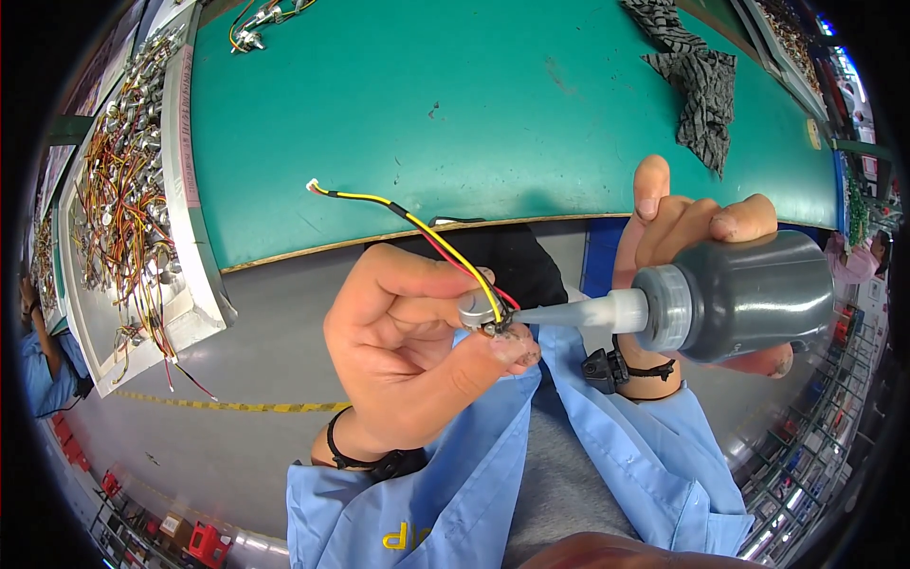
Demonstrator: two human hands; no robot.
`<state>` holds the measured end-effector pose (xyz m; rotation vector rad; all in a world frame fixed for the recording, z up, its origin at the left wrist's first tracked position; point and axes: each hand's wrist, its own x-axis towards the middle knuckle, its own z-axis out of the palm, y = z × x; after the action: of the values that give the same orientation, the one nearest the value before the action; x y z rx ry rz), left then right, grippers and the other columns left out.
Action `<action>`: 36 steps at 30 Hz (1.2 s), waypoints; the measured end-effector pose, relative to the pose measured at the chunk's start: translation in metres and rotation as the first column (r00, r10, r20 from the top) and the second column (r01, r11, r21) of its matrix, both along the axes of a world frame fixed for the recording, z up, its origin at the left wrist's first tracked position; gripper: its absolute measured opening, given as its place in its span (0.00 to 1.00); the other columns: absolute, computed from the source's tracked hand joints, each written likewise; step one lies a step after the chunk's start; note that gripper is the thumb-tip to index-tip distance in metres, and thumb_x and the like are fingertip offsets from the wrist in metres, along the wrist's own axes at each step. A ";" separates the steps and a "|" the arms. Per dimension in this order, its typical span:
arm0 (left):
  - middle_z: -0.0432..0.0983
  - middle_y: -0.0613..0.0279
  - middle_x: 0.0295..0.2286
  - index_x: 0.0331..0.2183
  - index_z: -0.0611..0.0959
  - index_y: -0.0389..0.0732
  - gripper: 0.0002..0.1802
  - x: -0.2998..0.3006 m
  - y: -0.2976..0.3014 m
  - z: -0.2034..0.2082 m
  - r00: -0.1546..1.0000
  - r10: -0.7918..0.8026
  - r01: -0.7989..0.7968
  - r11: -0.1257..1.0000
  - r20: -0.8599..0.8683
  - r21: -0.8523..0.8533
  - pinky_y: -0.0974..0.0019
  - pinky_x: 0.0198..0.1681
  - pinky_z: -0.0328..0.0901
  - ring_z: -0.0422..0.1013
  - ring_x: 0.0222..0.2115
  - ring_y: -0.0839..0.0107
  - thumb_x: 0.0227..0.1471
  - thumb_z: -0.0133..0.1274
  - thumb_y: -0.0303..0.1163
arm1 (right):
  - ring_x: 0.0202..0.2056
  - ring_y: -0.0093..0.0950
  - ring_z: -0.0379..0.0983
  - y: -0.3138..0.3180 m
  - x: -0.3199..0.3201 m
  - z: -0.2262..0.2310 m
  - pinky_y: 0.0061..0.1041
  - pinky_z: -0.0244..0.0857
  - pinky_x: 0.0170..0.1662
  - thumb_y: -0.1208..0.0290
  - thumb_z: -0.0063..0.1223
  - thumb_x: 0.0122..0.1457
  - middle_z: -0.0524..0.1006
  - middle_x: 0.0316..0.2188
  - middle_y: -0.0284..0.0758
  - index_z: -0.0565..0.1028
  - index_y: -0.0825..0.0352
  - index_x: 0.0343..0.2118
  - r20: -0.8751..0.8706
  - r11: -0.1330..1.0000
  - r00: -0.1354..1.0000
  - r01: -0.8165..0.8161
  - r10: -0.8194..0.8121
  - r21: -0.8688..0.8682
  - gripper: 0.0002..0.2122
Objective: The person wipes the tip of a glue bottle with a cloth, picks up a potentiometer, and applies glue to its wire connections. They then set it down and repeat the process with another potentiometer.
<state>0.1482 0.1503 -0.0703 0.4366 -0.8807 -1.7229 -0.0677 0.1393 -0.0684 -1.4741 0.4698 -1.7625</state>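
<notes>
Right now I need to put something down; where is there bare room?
The green table is largely bare across its middle, between the white tray and the striped cloth. Crowded: the tray, heaped with wired parts, and beyond the near edge, where the left hand holds a wired component and the right hand a bottle.

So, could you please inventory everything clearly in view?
Wired component: one, silver, coloured wires, centre
Squeeze bottle: one, dark grey, right
Table: one, green, upper middle
Cloth: one, grey patterned, upper right
Loose parts: several, silver, upper left
Tray: one, white, left
Tray parts: many, silver, inside
Floor tape: one, yellow striped, lower left
Other people: at least two, blue and pink clothing, edges
Sleeves: two, light blue, bottom
Wristbands: several, black, both wrists
Left hand: one, bare, centre
Right hand: one, bare, right
</notes>
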 end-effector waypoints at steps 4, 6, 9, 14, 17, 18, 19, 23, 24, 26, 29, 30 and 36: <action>0.78 0.49 0.28 0.40 0.68 0.28 0.19 -0.001 0.001 0.004 1.000 0.020 -0.020 0.999 -0.003 0.045 0.65 0.33 0.73 0.77 0.29 0.68 0.46 0.56 0.12 | 0.14 0.20 0.60 0.000 -0.002 -0.001 0.29 0.48 0.39 0.29 0.51 0.45 0.68 0.15 0.29 0.66 0.69 0.43 -0.016 1.000 1.000 -0.007 0.007 0.001 0.41; 0.78 0.49 0.28 0.40 0.68 0.28 0.18 -0.001 0.002 0.004 1.000 0.018 -0.018 0.999 -0.002 0.044 0.65 0.33 0.74 0.77 0.29 0.68 0.46 0.56 0.12 | 0.14 0.20 0.60 0.001 -0.001 -0.001 0.29 0.48 0.38 0.29 0.50 0.45 0.68 0.14 0.29 0.66 0.70 0.43 -0.008 1.000 1.000 0.002 -0.002 0.004 0.41; 0.78 0.49 0.28 0.40 0.68 0.28 0.18 -0.001 0.002 0.004 1.000 0.015 -0.015 0.999 0.000 0.043 0.65 0.33 0.74 0.77 0.29 0.68 0.46 0.55 0.12 | 0.14 0.19 0.60 0.001 -0.001 -0.001 0.29 0.49 0.38 0.28 0.50 0.46 0.67 0.14 0.28 0.66 0.70 0.43 -0.007 1.000 1.000 0.008 -0.008 0.006 0.41; 0.78 0.49 0.27 0.40 0.68 0.28 0.18 -0.002 0.002 0.006 0.999 0.033 -0.033 0.997 -0.001 0.065 0.65 0.33 0.74 0.77 0.29 0.68 0.46 0.55 0.11 | 0.13 0.19 0.59 0.001 0.000 0.000 0.29 0.49 0.37 0.28 0.48 0.46 0.66 0.13 0.28 0.67 0.69 0.42 0.003 1.000 1.000 0.019 -0.019 0.009 0.41; 0.78 0.49 0.27 0.40 0.68 0.27 0.18 -0.001 0.002 0.006 1.000 0.025 -0.026 0.998 0.012 0.055 0.65 0.32 0.74 0.77 0.28 0.68 0.46 0.55 0.11 | 0.13 0.19 0.59 0.001 0.002 0.000 0.29 0.49 0.37 0.27 0.48 0.46 0.66 0.13 0.28 0.66 0.69 0.42 0.013 1.000 1.000 0.027 -0.027 0.011 0.41; 0.78 0.49 0.27 0.40 0.68 0.27 0.18 -0.001 0.002 0.006 1.000 0.024 -0.024 0.998 0.003 0.061 0.65 0.32 0.74 0.77 0.28 0.68 0.46 0.54 0.11 | 0.13 0.19 0.58 0.001 0.002 0.000 0.29 0.49 0.37 0.27 0.48 0.46 0.66 0.13 0.28 0.66 0.69 0.42 0.014 0.999 0.999 0.030 -0.030 0.011 0.41; 0.78 0.49 0.27 0.40 0.68 0.27 0.18 -0.001 0.002 0.006 1.000 0.022 -0.022 0.997 -0.006 0.068 0.65 0.32 0.74 0.77 0.28 0.68 0.46 0.54 0.11 | 0.13 0.19 0.58 0.000 0.002 0.000 0.28 0.49 0.37 0.27 0.48 0.45 0.65 0.13 0.28 0.66 0.69 0.41 0.016 0.999 0.999 0.033 -0.034 0.011 0.41; 0.78 0.48 0.27 0.40 0.68 0.27 0.18 0.000 0.001 0.002 1.000 0.005 -0.005 1.000 -0.013 0.027 0.64 0.32 0.74 0.77 0.28 0.67 0.46 0.54 0.10 | 0.13 0.19 0.58 0.001 0.002 0.001 0.28 0.49 0.37 0.27 0.48 0.45 0.65 0.13 0.28 0.66 0.69 0.41 0.013 0.999 1.000 0.026 -0.026 0.018 0.41; 0.78 0.48 0.28 0.40 0.68 0.27 0.18 0.000 0.001 0.001 1.000 -0.003 0.003 1.000 -0.011 0.002 0.64 0.32 0.74 0.77 0.28 0.67 0.46 0.54 0.10 | 0.13 0.19 0.58 0.001 0.002 0.001 0.28 0.49 0.37 0.27 0.48 0.45 0.65 0.13 0.28 0.66 0.69 0.41 0.013 0.999 1.000 0.026 -0.027 0.018 0.41; 0.78 0.48 0.28 0.40 0.68 0.27 0.18 0.001 0.001 0.000 1.000 -0.006 0.006 1.000 -0.015 0.001 0.64 0.31 0.74 0.77 0.28 0.67 0.46 0.54 0.10 | 0.14 0.19 0.58 0.002 0.001 0.001 0.28 0.49 0.37 0.28 0.49 0.45 0.65 0.13 0.28 0.66 0.69 0.41 0.016 0.999 0.999 0.034 -0.034 0.034 0.40; 0.78 0.47 0.28 0.40 0.68 0.27 0.18 0.001 0.001 0.001 1.000 -0.013 0.013 1.000 -0.023 -0.001 0.64 0.31 0.74 0.77 0.27 0.66 0.46 0.54 0.10 | 0.14 0.20 0.59 0.002 0.000 0.000 0.28 0.49 0.38 0.28 0.49 0.45 0.66 0.14 0.28 0.66 0.69 0.41 0.019 0.999 0.999 0.026 -0.026 0.033 0.40; 0.78 0.47 0.28 0.40 0.68 0.27 0.18 0.000 0.001 0.001 1.000 -0.010 0.010 1.000 -0.024 0.011 0.63 0.31 0.74 0.77 0.27 0.66 0.46 0.54 0.10 | 0.14 0.20 0.59 0.001 -0.001 -0.001 0.28 0.49 0.38 0.28 0.49 0.45 0.66 0.14 0.28 0.66 0.69 0.41 0.021 1.000 1.000 0.013 -0.014 0.025 0.40; 0.78 0.47 0.29 0.41 0.68 0.27 0.18 -0.002 0.004 0.007 0.999 0.016 -0.012 0.994 -0.036 0.112 0.63 0.30 0.74 0.77 0.27 0.65 0.46 0.53 0.10 | 0.14 0.20 0.59 0.002 -0.001 -0.001 0.28 0.50 0.38 0.28 0.50 0.45 0.66 0.14 0.28 0.67 0.69 0.42 0.020 0.999 1.000 0.017 -0.017 0.027 0.40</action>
<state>0.1467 0.1544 -0.0633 0.4833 -0.7556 -1.7679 -0.0690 0.1417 -0.0693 -1.4364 0.4951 -1.7763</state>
